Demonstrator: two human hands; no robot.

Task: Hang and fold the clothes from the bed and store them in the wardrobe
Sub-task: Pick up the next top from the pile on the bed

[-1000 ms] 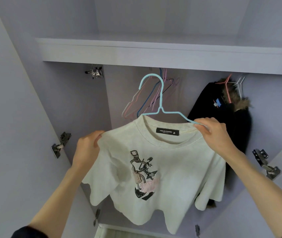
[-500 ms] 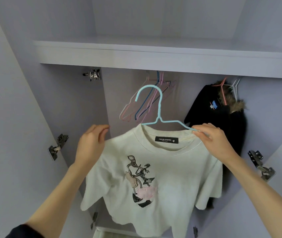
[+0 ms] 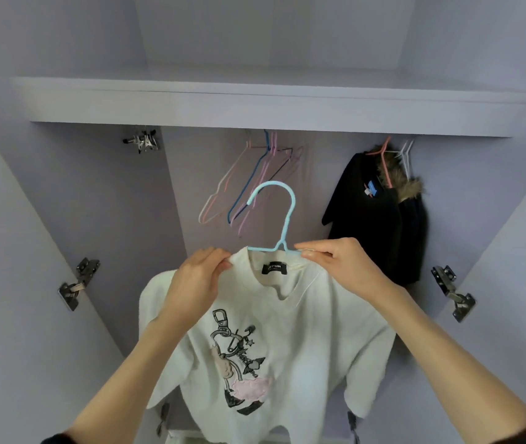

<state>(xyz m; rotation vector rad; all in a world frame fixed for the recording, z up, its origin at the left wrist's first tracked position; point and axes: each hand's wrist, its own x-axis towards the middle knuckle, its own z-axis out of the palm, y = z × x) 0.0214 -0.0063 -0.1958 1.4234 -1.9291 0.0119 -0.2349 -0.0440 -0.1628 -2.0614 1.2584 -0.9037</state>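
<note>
The white T-shirt [image 3: 274,341] hangs on a light-blue hanger [image 3: 279,219], held up in front of the open wardrobe [image 3: 127,203], its hook not yet on any rail; the left hand [image 3: 196,283] has its grip pinched on the collar's left edge, seemingly to seat the neckline; the right hand [image 3: 340,264] closes its grip on the hanger's right arm, steadying it; farther in hang empty hangers [image 3: 249,184] and, right, a dark fur-trimmed coat [image 3: 377,219] under the shelf [image 3: 271,104].

**One head-worn view, tilted up into the wardrobe**

The scene is seen from a single wide-angle camera worn on the head, faced forward and upward into the open wardrobe [image 3: 101,193]. The shelf [image 3: 271,107] is viewed from below, close in. Straight edges are bowed towards the frame's sides.
</note>
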